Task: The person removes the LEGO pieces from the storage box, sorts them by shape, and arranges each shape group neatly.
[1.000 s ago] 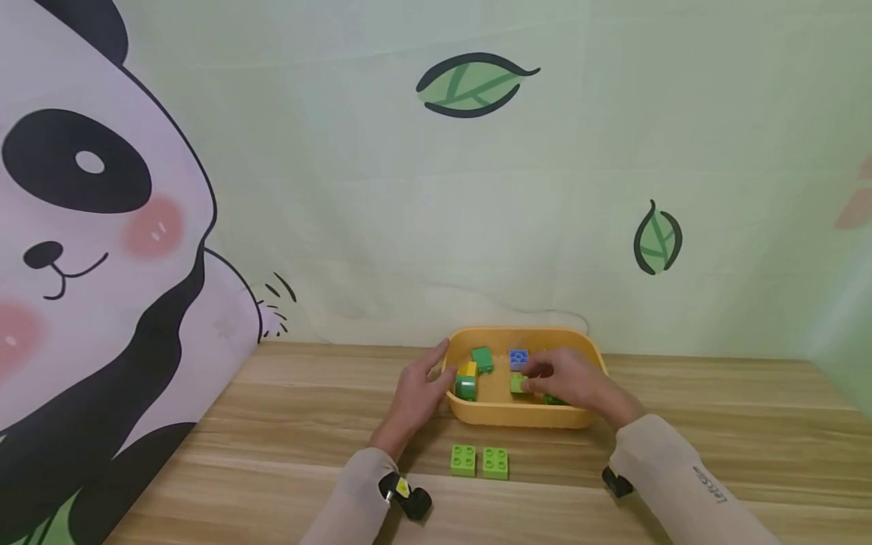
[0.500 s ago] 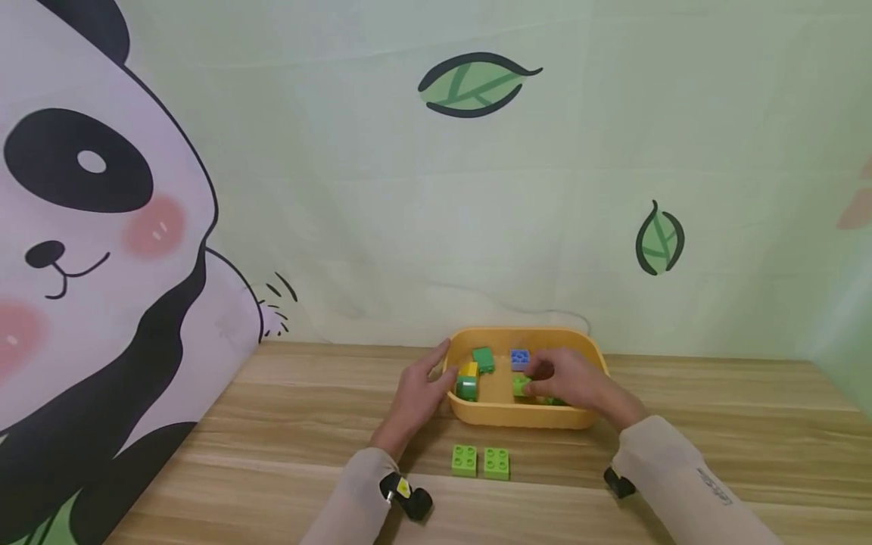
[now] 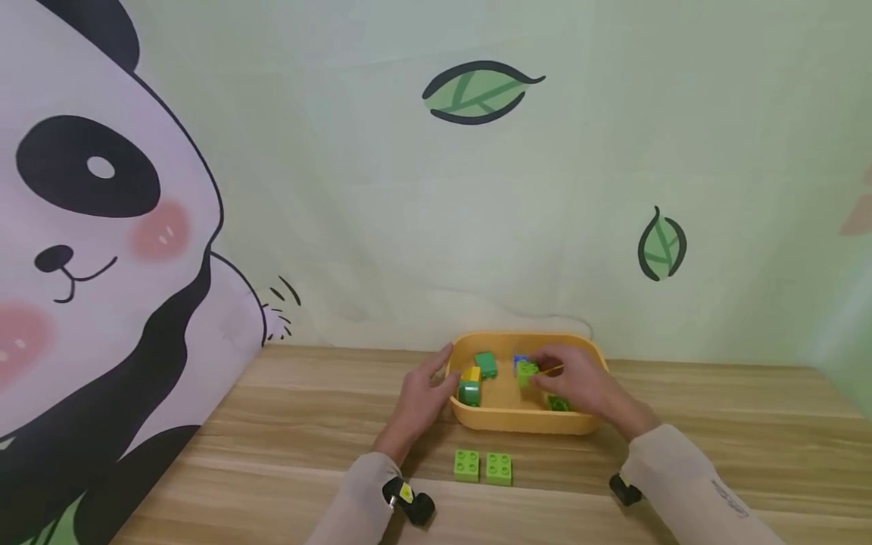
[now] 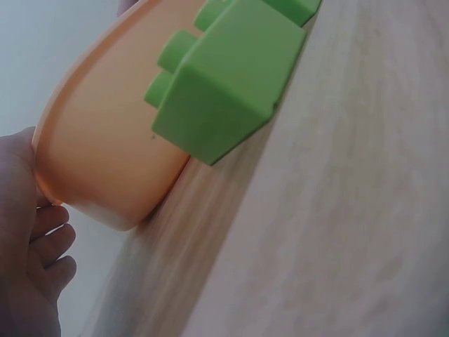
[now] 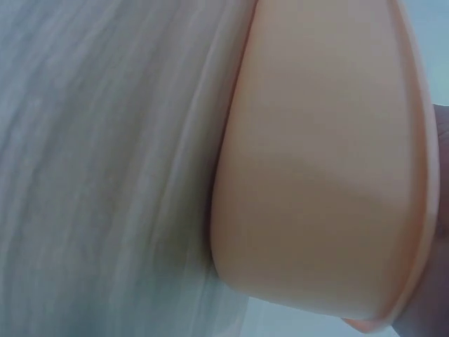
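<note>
A yellow bin [image 3: 527,421] stands on the wooden table. My left hand [image 3: 424,397] grips its left end, thumb over the rim; curled fingers [image 4: 52,242] show by the outer wall in the left wrist view. Inside the bin, my right hand [image 3: 579,381] pinches a lime green building brick [image 3: 527,373] between thumb and fingers, raised off the bottom. Two lime green bricks, a left one [image 3: 466,465] and a right one [image 3: 499,469], lie side by side in front of the bin, studs up. In the right wrist view the bin wall hides the fingers.
Also in the bin are a green brick [image 3: 486,365], a yellow piece [image 3: 471,375], a rounded green piece [image 3: 469,392], a partly covered blue brick [image 3: 521,360] and a dark green piece [image 3: 559,403]. A cloth wall with a panda print rises behind the table [image 3: 306,424].
My right hand has lifted the lime green brick slightly from the bin's bottom, uncovering more of the dark green piece. The left hand keeps its place on the bin.
</note>
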Motion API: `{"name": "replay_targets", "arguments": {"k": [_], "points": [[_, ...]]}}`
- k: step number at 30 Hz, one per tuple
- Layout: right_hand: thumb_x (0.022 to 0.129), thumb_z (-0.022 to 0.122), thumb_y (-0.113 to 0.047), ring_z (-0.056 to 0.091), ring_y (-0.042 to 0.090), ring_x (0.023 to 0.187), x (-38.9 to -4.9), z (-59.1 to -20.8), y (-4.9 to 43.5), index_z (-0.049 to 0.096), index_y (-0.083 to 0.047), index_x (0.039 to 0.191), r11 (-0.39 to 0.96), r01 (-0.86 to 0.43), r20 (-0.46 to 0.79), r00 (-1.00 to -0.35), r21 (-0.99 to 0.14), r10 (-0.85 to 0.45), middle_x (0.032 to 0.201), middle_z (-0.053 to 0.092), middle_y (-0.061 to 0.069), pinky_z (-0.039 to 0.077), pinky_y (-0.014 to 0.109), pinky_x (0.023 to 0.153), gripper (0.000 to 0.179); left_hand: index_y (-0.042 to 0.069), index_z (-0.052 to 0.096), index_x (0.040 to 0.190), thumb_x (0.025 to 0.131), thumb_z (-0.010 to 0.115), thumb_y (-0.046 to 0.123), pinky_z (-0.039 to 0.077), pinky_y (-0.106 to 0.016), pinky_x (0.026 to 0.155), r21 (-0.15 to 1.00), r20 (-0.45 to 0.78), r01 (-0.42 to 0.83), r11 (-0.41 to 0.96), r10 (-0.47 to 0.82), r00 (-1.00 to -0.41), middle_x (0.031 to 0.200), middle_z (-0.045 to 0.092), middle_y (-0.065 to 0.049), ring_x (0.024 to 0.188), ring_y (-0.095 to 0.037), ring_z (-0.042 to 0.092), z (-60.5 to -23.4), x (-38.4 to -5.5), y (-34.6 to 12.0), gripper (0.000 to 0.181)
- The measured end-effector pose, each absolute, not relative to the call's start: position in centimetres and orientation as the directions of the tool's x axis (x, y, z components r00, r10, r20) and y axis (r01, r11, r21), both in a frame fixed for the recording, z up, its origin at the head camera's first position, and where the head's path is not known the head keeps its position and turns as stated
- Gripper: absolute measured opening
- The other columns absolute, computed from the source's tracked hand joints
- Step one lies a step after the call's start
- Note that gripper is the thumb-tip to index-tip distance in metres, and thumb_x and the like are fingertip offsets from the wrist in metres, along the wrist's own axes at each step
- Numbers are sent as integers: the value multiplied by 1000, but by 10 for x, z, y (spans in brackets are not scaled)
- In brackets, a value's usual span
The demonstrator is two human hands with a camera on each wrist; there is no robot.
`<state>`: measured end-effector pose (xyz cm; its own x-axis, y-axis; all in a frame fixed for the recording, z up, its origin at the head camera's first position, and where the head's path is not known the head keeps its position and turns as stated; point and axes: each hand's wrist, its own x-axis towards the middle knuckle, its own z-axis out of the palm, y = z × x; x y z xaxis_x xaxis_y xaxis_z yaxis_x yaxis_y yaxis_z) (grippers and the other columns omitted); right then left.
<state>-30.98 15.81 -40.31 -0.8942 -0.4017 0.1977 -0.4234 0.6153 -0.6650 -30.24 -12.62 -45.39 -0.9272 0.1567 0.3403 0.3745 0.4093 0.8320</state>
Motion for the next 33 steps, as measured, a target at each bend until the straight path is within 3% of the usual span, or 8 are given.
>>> {"name": "replay_targets", "arguments": {"k": [8, 15, 33], "points": [[96, 79, -7, 71, 34, 106, -298, -395, 163, 73, 4, 119, 563, -491, 294, -865, -665, -407, 116, 74, 16, 61, 49, 93, 26, -1, 48, 157, 106, 60, 16, 31, -52, 124, 826, 360, 393, 404, 157, -919, 161, 48, -15, 151, -35, 41, -454, -302, -125, 55], [95, 80, -8, 72, 33, 105, -279, -389, 166, 73, 2, 119, 594, -506, 329, -861, -626, -387, 115, 74, 14, 61, 52, 94, 27, -2, 49, 156, 105, 61, 15, 33, -51, 124, 821, 369, 399, 409, 153, -917, 159, 49, -16, 149, -35, 43, -455, -302, -125, 55], [89, 86, -7, 75, 23, 99, -232, -385, 169, 76, -5, 113, 544, -569, 412, -822, -616, -394, 111, 74, 6, 64, 42, 87, 26, -3, 49, 155, 104, 61, 17, 33, -50, 124, 809, 391, 419, 413, 155, -907, 159, 49, -17, 148, -36, 44, -455, -303, -125, 56]]}}
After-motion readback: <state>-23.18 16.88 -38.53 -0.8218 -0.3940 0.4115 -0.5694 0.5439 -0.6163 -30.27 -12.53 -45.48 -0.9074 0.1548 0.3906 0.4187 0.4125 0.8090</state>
